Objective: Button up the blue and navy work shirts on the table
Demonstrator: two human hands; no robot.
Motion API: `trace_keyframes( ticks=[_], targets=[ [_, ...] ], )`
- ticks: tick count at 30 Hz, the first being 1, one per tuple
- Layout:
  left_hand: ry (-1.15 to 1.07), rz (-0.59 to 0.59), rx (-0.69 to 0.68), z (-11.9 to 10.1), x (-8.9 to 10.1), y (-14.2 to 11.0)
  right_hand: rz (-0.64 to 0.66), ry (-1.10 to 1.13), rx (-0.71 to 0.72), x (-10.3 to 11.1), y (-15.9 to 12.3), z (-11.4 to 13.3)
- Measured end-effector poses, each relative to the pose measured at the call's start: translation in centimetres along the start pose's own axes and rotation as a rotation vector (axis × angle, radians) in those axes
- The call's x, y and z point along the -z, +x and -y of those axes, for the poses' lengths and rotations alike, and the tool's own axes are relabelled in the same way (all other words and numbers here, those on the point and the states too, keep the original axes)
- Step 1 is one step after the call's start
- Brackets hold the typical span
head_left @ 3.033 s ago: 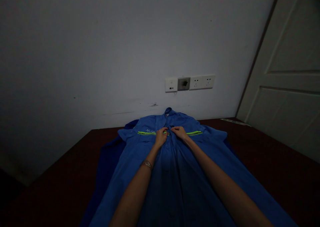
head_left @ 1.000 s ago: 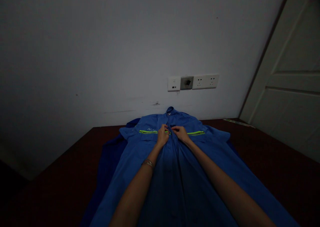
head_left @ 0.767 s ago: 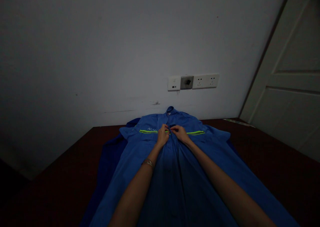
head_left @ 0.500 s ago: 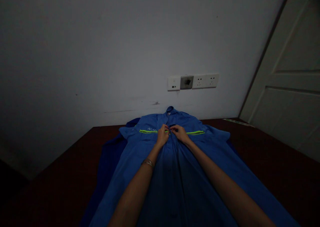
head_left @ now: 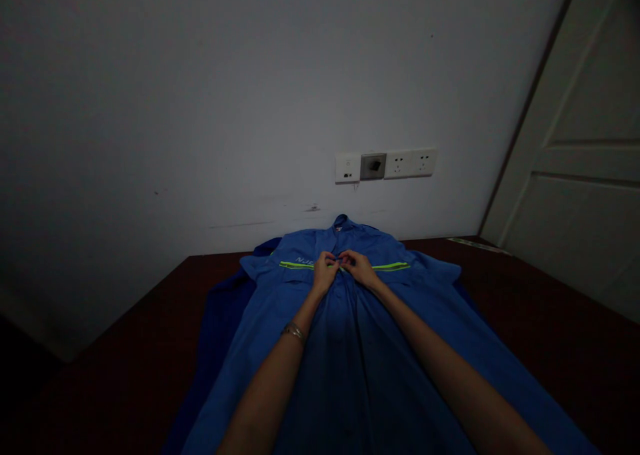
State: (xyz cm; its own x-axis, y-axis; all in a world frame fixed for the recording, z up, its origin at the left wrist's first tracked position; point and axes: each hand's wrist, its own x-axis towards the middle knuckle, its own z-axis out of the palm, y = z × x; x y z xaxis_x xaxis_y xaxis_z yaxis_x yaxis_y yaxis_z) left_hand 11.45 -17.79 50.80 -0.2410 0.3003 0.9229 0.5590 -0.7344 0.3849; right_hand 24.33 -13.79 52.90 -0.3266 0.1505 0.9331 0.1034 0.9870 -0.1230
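Observation:
A blue work shirt (head_left: 430, 321) with a yellow-green reflective stripe (head_left: 393, 266) across the chest lies flat on a dark brown table (head_left: 550, 321), collar toward the wall. My left hand (head_left: 324, 271) pinches the shirt's front edge at chest height, just left of the centre line. My right hand (head_left: 358, 268) pinches the opposite front edge, fingertips almost touching the left hand's. A thin bracelet (head_left: 293, 331) sits on my left wrist. What lies between the fingertips is too small to see.
A darker blue garment (head_left: 215, 321) lies under the shirt, showing at its left side. A white wall with a row of sockets (head_left: 385, 165) stands right behind the table. A white door (head_left: 580, 175) is at the right.
Both hands have stayed at the chest of the shirt with only small finger movements at the front opening. The view has shifted slightly.

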Motion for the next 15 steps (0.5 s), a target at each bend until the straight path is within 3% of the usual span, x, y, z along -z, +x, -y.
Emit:
trace_keyframes(
  ticks=[9, 15],
  targets=[
    [-0.006, 0.033, -0.020, -0.07, 0.13, 0.14, 0.013, 0.008, 0.002, 0.17, -0.02, -0.14],
    [0.207, 0.070, -0.153, -0.36, 0.35, 0.09, 0.001, 0.017, -0.007, 0.06, 0.02, -0.43]
  ],
)
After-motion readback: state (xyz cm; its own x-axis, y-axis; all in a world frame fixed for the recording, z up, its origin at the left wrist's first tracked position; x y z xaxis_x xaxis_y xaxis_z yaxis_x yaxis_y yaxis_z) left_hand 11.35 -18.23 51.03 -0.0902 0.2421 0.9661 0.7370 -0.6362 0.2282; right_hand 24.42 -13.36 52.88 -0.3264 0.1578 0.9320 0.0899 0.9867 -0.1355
